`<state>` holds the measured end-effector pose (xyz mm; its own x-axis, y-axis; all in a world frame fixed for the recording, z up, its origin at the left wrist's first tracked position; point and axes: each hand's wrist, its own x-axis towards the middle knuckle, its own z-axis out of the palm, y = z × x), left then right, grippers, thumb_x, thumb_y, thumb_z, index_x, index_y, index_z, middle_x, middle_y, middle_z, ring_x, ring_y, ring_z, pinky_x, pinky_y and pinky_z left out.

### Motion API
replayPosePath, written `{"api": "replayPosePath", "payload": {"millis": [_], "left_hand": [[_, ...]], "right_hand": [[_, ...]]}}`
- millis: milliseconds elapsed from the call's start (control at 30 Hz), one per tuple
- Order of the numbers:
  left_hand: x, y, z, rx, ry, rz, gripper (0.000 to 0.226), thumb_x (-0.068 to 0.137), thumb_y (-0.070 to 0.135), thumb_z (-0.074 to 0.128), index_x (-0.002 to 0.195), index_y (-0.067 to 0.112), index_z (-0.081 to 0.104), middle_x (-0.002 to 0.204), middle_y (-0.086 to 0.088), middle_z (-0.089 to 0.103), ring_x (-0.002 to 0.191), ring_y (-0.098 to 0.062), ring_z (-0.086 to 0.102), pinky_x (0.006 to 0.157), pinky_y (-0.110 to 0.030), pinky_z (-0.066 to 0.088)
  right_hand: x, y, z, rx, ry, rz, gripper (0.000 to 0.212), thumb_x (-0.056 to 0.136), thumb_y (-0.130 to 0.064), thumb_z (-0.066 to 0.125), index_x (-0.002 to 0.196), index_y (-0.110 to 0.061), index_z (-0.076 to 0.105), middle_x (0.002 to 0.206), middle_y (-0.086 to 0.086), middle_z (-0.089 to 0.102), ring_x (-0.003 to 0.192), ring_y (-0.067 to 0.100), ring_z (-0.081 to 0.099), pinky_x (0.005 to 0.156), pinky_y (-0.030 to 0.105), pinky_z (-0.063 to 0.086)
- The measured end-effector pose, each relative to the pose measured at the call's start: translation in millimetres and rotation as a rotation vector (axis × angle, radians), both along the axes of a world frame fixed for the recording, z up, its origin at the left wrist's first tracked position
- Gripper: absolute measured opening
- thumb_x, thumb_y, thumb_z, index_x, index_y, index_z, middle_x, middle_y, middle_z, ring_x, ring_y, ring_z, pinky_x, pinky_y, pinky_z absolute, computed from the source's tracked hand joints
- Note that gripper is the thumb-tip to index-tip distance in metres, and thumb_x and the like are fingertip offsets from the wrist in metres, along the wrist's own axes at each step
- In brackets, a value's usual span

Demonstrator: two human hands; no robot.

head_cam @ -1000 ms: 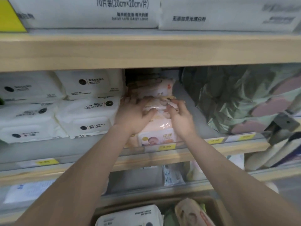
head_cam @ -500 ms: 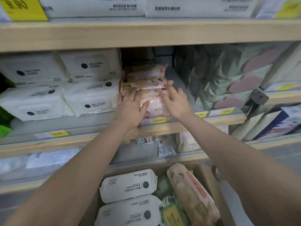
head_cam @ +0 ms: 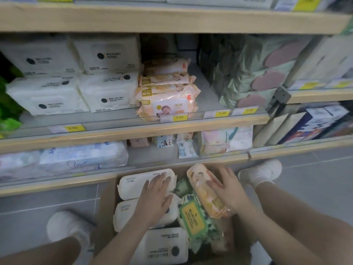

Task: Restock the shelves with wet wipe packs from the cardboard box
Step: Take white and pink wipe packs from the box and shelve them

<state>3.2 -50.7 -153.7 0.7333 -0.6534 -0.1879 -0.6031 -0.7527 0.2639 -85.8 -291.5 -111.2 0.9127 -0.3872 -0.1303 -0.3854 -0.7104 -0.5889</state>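
The cardboard box point(head_cam: 107, 205) sits on the floor below the shelves, full of wet wipe packs. My left hand point(head_cam: 154, 199) lies flat, fingers spread, over the white packs point(head_cam: 133, 185) in the box. My right hand point(head_cam: 227, 190) rests with fingers apart on the orange baby-print pack point(head_cam: 202, 190) at the box's right side. A green pack with a yellow label point(head_cam: 193, 219) lies between the two. On the middle shelf point(head_cam: 122, 131) a stack of orange baby wipe packs point(head_cam: 168, 100) stands behind a 9.90 price tag.
White wipe packs point(head_cam: 76, 81) fill the middle shelf's left part; a green and pink bag point(head_cam: 254, 73) stands at its right. The lower shelf point(head_cam: 95, 178) holds pale packs and small items. My white shoes point(head_cam: 63, 226) flank the box on the grey floor.
Both hands have left the orange stack on the middle shelf and dropped down to the packs in the box. The view has tilted down, showing the box and my feet.
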Motion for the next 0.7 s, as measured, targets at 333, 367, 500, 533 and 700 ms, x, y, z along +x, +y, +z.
{"api": "replayPosePath", "payload": {"millis": [333, 367, 500, 533, 700], "left_hand": [[-15, 11, -41, 0.045, -0.029, -0.04, 0.058, 0.092, 0.047, 0.026, 0.139, 0.016, 0.039, 0.146, -0.004, 0.04, 0.135, -0.02, 0.029, 0.113, -0.041, 0.014], [-15, 7, -41, 0.034, -0.021, -0.035, 0.061, 0.09, 0.047, 0.023, 0.142, 0.017, 0.036, 0.149, -0.004, 0.035, 0.137, -0.019, 0.025, 0.117, -0.039, 0.01], [-8, -21, -24, -0.05, 0.02, -0.051, 0.078, 0.082, 0.055, -0.001, 0.149, 0.018, 0.016, 0.157, 0.0, 0.014, 0.144, -0.016, 0.008, 0.118, -0.029, -0.001], [-5, -33, -18, -0.08, 0.051, -0.04, 0.08, 0.082, 0.057, -0.002, 0.149, 0.018, 0.015, 0.157, 0.0, 0.014, 0.144, -0.016, 0.008, 0.117, -0.028, 0.0], [15, -91, 0, -0.24, 0.305, 0.116, 0.053, 0.099, 0.046, 0.023, 0.145, 0.02, 0.03, 0.148, 0.002, 0.034, 0.138, -0.017, 0.027, 0.113, -0.033, 0.023]], "right_hand": [[-10, 10, -42, 0.04, 0.256, -0.016, 0.102, 0.064, -0.055, 0.071, 0.146, -0.038, 0.011, 0.146, -0.004, 0.029, 0.129, 0.022, 0.038, 0.103, 0.042, 0.04], [-10, 10, -44, 0.038, 0.24, -0.012, 0.102, 0.065, -0.053, 0.071, 0.146, -0.037, 0.011, 0.147, -0.003, 0.029, 0.13, 0.022, 0.036, 0.105, 0.042, 0.039], [-17, 10, -43, 0.042, 0.17, 0.026, 0.092, 0.072, -0.042, 0.072, 0.146, -0.034, 0.017, 0.149, -0.002, 0.028, 0.134, 0.021, 0.032, 0.109, 0.039, 0.034], [-21, 11, -42, 0.04, 0.15, 0.042, 0.091, 0.073, -0.04, 0.072, 0.146, -0.034, 0.017, 0.15, -0.003, 0.027, 0.135, 0.021, 0.03, 0.11, 0.039, 0.033], [-51, 11, -39, 0.029, 0.088, 0.147, 0.089, 0.079, -0.037, 0.068, 0.146, -0.041, 0.009, 0.155, -0.007, 0.016, 0.141, 0.015, 0.02, 0.116, 0.035, 0.023]]}}
